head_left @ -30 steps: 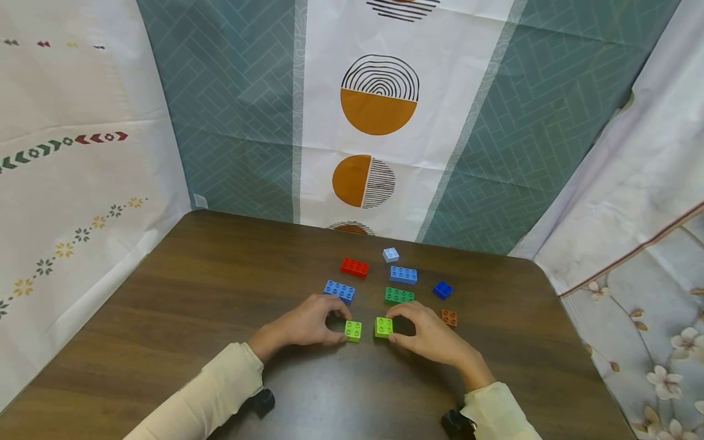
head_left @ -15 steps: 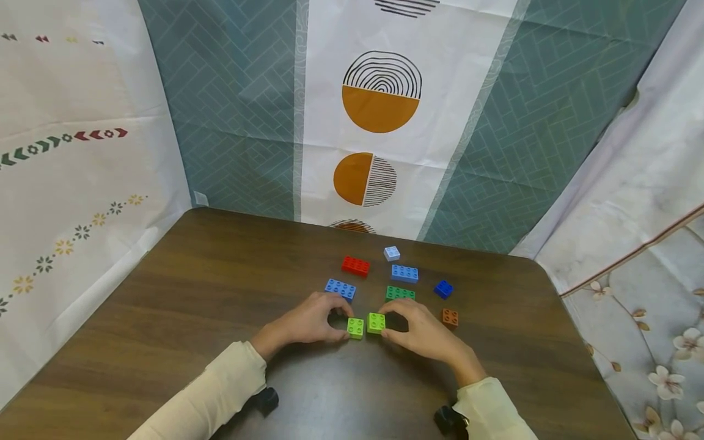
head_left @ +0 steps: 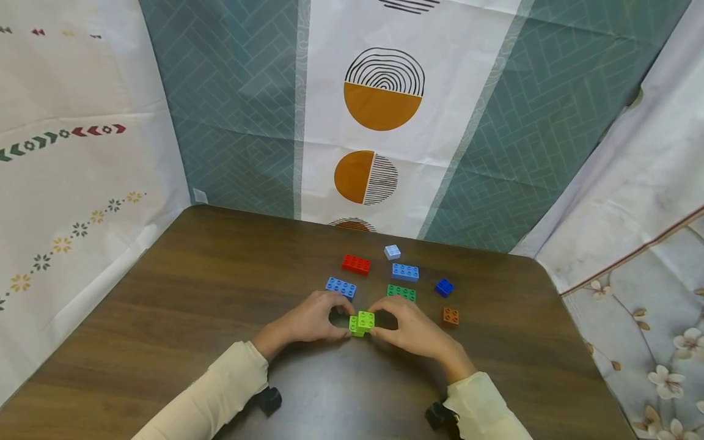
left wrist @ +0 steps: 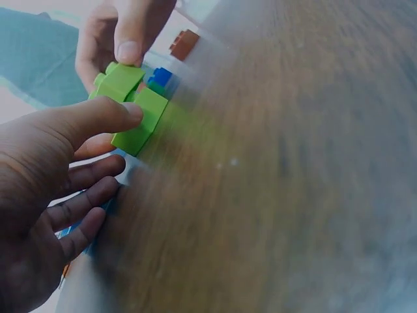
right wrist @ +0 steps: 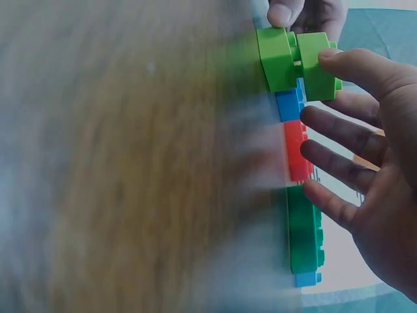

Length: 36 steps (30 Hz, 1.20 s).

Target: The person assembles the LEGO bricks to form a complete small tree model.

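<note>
My left hand (head_left: 312, 319) pinches a lime-green two-by-two toy brick (head_left: 353, 326) low at the tabletop, thumb on its near side. Thumb and fingers of my right hand (head_left: 415, 327) pinch a second lime-green brick (head_left: 366, 321). This one overlaps the left-hand brick from above, offset to the right. The right wrist view shows studs in a narrow gap between the lower brick (right wrist: 276, 62) and the upper brick (right wrist: 317, 68); whether they touch I cannot tell. Behind the hands lie a blue brick (head_left: 341, 286) and a green brick (head_left: 401, 292).
Farther back on the brown table (head_left: 220, 275) lie a red brick (head_left: 355, 264), another blue brick (head_left: 405, 272) and a small pale-blue brick (head_left: 392, 252). To the right are a dark-blue brick (head_left: 444, 288) and an orange-brown brick (head_left: 450, 316). Cloth hangings (head_left: 236, 122) stand behind the table.
My right hand has moved left with its lime-green brick, from apart to partly over the other one. My left hand has barely shifted and still pinches its brick.
</note>
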Motion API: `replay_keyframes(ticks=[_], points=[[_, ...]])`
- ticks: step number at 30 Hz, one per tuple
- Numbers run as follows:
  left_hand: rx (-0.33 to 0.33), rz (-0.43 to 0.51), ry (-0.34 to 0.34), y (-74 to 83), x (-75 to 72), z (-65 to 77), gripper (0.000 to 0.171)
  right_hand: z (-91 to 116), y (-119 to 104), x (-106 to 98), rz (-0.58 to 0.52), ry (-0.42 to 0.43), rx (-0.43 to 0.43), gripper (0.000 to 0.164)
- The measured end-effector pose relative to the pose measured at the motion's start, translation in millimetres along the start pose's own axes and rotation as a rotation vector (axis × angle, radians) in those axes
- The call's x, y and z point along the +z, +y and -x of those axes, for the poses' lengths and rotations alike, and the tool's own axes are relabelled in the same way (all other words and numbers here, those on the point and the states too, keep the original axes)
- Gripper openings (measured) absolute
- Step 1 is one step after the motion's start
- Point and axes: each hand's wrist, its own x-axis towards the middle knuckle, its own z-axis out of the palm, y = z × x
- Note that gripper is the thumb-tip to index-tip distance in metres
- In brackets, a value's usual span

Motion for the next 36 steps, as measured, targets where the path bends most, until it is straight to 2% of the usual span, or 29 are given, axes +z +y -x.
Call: replay_keyframes(ticks=[13,24,30,36], points=[[-0.015,0.025,-0.001,-2.5,0.6,0.8,0.034,-9.2,-7.5,5.7,0.032,-0.025,0.002,0.039],[0.010,0.053,0.023,0.1,-0.6,0.1,0.035,-11.4,-8.9,6.9,0.084,-0.007,-0.027,0.037],[0.026,0.120,0.073,3.1,-4.3,-0.5,0.027,-12.4,-8.5,6.4,0.102,0.001,-0.051,0.036],[0.022,0.131,0.067,4.0,-5.2,-0.4,0.022,-13.8,-9.9,5.6,0.092,-0.009,-0.040,0.037]])
